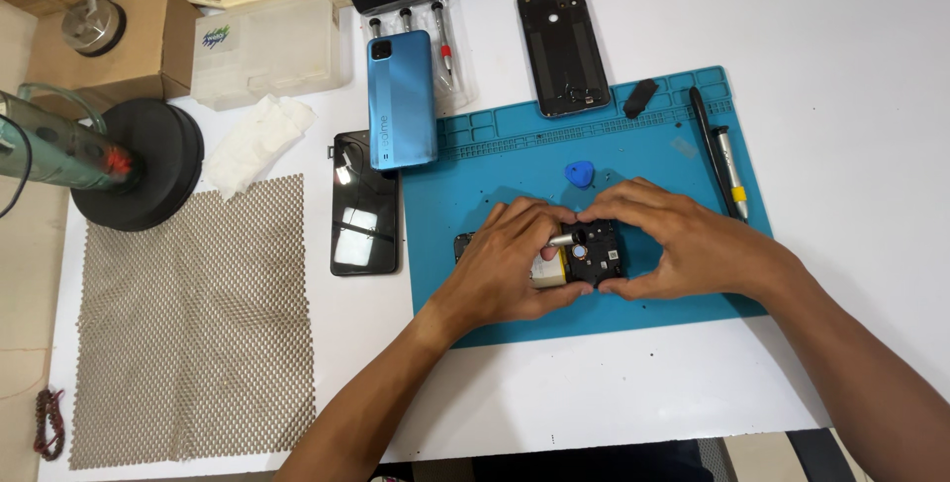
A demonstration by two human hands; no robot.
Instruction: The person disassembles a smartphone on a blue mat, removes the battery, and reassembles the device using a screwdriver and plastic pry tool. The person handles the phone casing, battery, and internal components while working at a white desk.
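An opened phone body (592, 254) with its black circuit area and silver battery exposed lies on the blue work mat (614, 145). My left hand (510, 264) rests over its left part and pinches a small silver tool (560, 241) against the board. My right hand (673, 240) curls around the phone's right end, fingertips on its top and bottom edges. A blue triangular pick (580, 173) lies just beyond my hands.
A blue phone back cover (401, 99) overlaps a black screen panel (365, 205) left of the mat. A black frame (562, 49), screwdrivers (443, 42), a pen-like tool (730, 170), a tissue (255, 141), a mesh pad (193, 324) and a round black stand (139, 160) surround the area.
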